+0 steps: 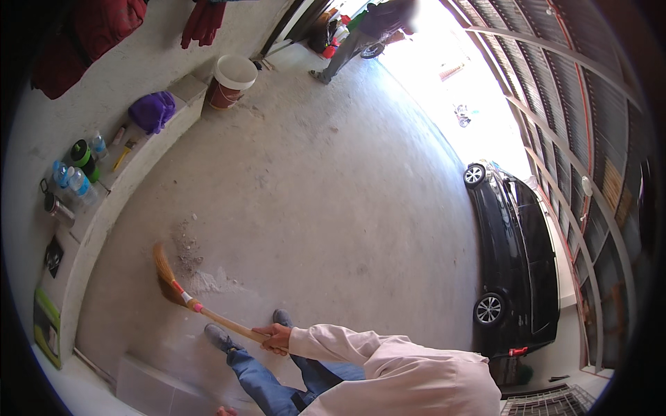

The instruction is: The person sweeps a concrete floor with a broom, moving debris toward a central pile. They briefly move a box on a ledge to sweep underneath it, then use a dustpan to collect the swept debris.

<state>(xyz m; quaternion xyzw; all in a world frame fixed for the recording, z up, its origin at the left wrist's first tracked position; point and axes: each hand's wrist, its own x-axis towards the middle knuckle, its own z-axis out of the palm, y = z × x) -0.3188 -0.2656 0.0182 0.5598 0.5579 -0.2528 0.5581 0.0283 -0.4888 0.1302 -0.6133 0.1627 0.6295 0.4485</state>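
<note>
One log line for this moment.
right hand: holding broom | bristles: beside grit on floor | left hand: mostly out of frame, grip unclear

- Left hand (226, 412): mostly cut off by the lower edge; its grip cannot be told.
- Broom (201, 308): handle's end hidden at the right hand (277, 339).
- Person (380, 22): head blurred.
- Red bag (97, 41): cut off above.
- Motorcycle (462, 116): small, washed out by glare.
- Black item (53, 256), left: too small to tell.
</note>
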